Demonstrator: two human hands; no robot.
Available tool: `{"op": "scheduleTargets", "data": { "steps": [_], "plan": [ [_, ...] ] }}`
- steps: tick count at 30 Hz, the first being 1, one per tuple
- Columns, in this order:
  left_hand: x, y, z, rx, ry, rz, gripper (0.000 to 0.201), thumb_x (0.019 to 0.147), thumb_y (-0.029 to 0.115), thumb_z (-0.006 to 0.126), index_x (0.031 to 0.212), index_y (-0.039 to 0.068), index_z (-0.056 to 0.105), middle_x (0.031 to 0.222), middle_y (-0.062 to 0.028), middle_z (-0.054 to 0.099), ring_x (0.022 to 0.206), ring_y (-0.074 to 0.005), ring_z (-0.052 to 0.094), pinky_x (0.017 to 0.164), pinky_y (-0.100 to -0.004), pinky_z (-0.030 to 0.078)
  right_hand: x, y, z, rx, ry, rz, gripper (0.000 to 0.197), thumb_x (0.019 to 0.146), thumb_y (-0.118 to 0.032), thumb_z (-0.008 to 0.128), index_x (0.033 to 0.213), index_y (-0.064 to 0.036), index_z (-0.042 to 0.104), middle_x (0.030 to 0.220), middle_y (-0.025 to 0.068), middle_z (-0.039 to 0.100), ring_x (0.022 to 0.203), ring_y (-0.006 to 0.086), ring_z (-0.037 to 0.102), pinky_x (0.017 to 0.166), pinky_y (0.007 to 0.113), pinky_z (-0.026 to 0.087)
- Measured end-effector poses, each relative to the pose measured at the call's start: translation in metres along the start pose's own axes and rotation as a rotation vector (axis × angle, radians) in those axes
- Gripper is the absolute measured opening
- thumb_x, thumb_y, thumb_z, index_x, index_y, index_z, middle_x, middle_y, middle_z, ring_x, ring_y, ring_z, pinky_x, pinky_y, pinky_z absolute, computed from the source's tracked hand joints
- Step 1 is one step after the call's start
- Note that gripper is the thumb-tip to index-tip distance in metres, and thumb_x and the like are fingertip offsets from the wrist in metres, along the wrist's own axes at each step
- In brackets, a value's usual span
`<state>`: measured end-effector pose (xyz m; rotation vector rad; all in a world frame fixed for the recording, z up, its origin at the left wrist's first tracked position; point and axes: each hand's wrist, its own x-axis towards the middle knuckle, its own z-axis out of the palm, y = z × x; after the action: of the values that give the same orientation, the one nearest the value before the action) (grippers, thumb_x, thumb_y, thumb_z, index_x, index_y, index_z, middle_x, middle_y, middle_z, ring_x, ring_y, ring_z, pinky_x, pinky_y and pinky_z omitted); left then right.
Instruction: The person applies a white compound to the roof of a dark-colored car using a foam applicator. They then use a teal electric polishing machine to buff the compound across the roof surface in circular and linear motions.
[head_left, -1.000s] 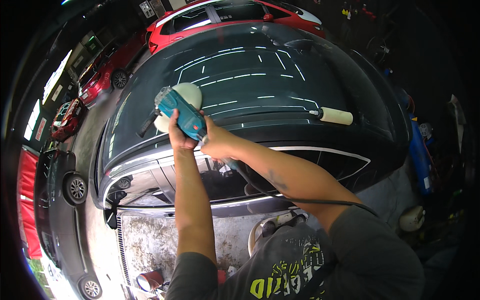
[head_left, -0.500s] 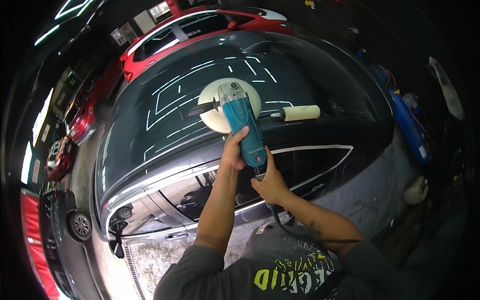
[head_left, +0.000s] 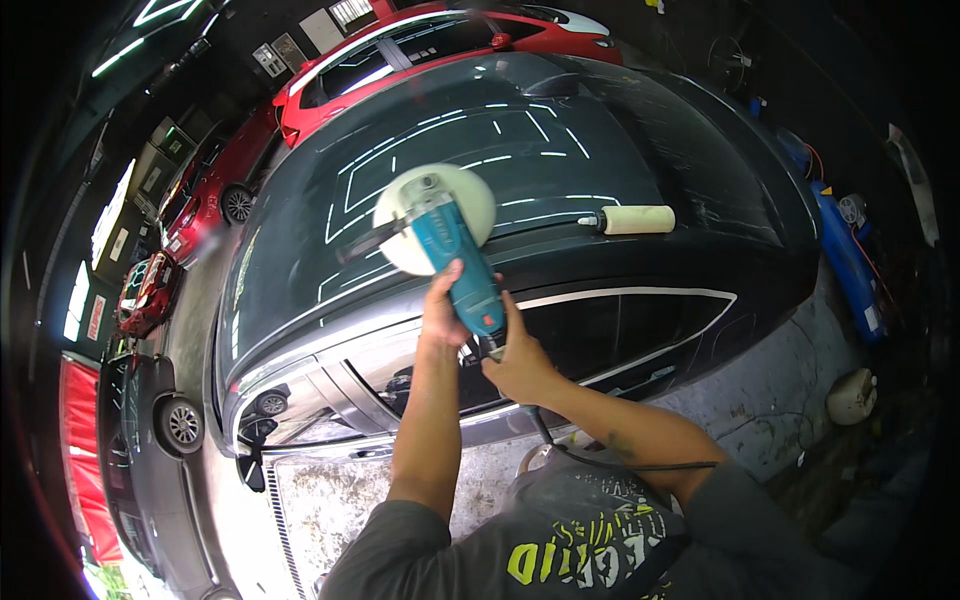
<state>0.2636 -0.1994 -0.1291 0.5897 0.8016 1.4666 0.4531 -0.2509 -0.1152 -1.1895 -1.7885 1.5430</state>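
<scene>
A teal car polisher lies over the roof edge of a dark car. Its round cream pad rests on the roof, and a black side handle sticks out to the left with no hand on it. My left hand is closed round the middle of the polisher's body. Farther back, my right hand grips its rear end, near the power cord. Right of the pad, a cream bottle with a pointed nozzle lies on its side on the roof.
Red cars stand beyond the dark car and at the far left; another dark car is at the lower left. A blue tank and a pale jug stand on the right. The cord runs against my shirt toward my right arm.
Both hands have moved the polisher left across the roof, away from the bottle. The whole view has shifted slightly, so the cars appear farther right. My grip stays the same.
</scene>
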Motion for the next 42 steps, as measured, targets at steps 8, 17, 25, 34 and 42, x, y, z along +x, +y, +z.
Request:
{"op": "scheduleTargets", "data": {
  "steps": [8,17,25,34,42],
  "plan": [
    [-0.036,0.095,-0.104,-0.091,0.126,0.194,0.067,0.102,0.047,0.072,0.142,-0.005,0.058,0.123,-0.0231,0.072,0.112,-0.0426,0.074,0.095,-0.0555,0.065,0.068,-0.044,0.095,-0.03,-0.292,-0.147,0.119,0.085,-0.01,0.073,0.176,-0.0018,-0.003,0.109,0.0358,0.074,0.102,0.0496,0.076,0.09,0.052,0.058],
    [-0.019,0.08,-0.08,0.0,0.087,0.134,0.07,0.101,0.05,0.075,0.142,-0.004,0.059,0.124,-0.0228,0.072,0.111,-0.041,0.075,0.093,-0.0535,0.066,0.061,-0.029,0.077,0.052,-0.248,-0.112,0.12,0.085,-0.006,0.07,0.175,-0.0028,-0.008,0.107,0.0345,0.073,0.103,0.0475,0.076,0.091,0.051,0.057],
    [0.03,-0.011,0.023,0.127,-0.126,-0.16,0.071,0.098,0.042,0.079,0.146,-0.003,0.056,0.13,-0.0214,0.071,0.115,-0.0387,0.075,0.096,-0.0536,0.065,0.007,0.045,0.015,0.258,0.178,-0.09,0.121,0.088,0.0,0.068,0.177,-0.0171,-0.013,0.094,0.0202,0.071,0.075,0.0321,0.074,0.067,0.045,0.06],
    [0.06,-0.037,0.074,0.188,-0.17,-0.259,0.059,0.098,0.039,0.08,0.136,-0.001,0.062,0.118,-0.0195,0.072,0.105,-0.0365,0.078,0.091,-0.0496,0.066,-0.014,0.031,-0.033,0.574,0.184,0.018,0.12,0.091,0.006,0.067,0.177,-0.0225,-0.012,0.087,0.0099,0.064,0.054,0.016,0.062,0.049,0.034,0.054],
    [0.013,0.017,0.035,0.155,-0.044,-0.205,0.066,0.098,0.044,0.079,0.141,-0.003,0.059,0.119,-0.0202,0.072,0.111,-0.0379,0.075,0.091,-0.0522,0.065,-0.019,-0.016,-0.005,0.614,-0.058,0.156,0.12,0.091,0.005,0.067,0.177,-0.0273,-0.01,0.086,0.0094,0.062,0.057,0.0162,0.062,0.048,0.034,0.053]
  ]
}}
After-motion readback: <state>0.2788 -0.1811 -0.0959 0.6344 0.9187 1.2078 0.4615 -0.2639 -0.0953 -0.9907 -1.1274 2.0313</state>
